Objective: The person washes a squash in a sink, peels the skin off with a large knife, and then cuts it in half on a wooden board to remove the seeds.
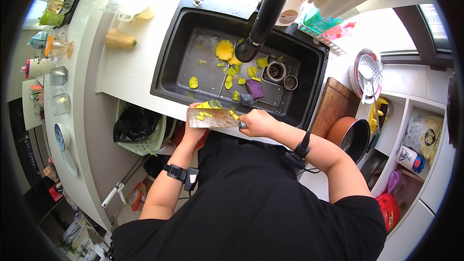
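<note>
My right hand (259,122) grips the handle of a cleaver (214,118), whose broad, stained blade lies level over the sink's near edge. Small yellow pieces (205,115) rest on the blade. Beyond the blade my left hand (192,130) is around a chunk of yellow and green vegetable, possibly squash (209,104); its fingers are partly hidden by the blade. In the black sink (168,49) lie yellow-green peelings (193,82), a scalloped yellow slice (224,50), a purple sponge (255,89) and a grey scouring pad (246,99).
A black faucet (264,11) overhangs the sink. Left on the counter lies a butternut squash (119,39). At right are a wooden cutting board (334,107), an orange pot (346,134) and a colander (368,69). A lined bin (145,145) stands below left.
</note>
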The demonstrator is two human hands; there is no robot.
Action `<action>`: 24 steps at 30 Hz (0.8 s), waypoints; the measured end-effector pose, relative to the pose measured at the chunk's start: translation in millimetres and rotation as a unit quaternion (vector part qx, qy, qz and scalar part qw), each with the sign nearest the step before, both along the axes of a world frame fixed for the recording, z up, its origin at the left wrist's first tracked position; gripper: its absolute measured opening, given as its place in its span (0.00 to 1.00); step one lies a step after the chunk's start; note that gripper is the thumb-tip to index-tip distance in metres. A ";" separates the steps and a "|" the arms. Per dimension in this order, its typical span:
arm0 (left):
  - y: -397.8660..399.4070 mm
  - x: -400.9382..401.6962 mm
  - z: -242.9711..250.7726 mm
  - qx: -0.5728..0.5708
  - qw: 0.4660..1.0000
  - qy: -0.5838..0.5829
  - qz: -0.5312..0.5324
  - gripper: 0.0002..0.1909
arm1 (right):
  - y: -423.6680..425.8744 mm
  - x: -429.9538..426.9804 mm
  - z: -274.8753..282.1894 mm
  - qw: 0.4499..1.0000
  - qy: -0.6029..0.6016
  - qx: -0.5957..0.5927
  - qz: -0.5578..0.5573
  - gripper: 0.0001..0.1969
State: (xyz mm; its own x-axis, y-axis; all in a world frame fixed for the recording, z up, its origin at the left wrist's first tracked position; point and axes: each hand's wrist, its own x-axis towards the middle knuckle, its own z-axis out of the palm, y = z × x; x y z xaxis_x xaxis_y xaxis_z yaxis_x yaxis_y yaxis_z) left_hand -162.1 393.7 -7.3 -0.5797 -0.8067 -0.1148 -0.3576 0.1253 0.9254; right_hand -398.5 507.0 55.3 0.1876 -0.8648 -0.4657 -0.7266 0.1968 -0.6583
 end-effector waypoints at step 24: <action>-7.3 -15.0 22.4 0.158 0.980 -0.119 0.026 0.19 | -0.8 -12.8 -3.8 0.999 -0.045 0.003 -0.031 0.11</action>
State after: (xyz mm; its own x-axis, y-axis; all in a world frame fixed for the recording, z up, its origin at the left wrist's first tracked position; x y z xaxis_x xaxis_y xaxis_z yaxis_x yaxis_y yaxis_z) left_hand -177.1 386.4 15.1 -0.4656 -0.7365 -0.4908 -0.5659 -0.1786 0.8049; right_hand -411.3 506.2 51.4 0.1740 -0.8732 -0.4552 -0.6514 0.2447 -0.7182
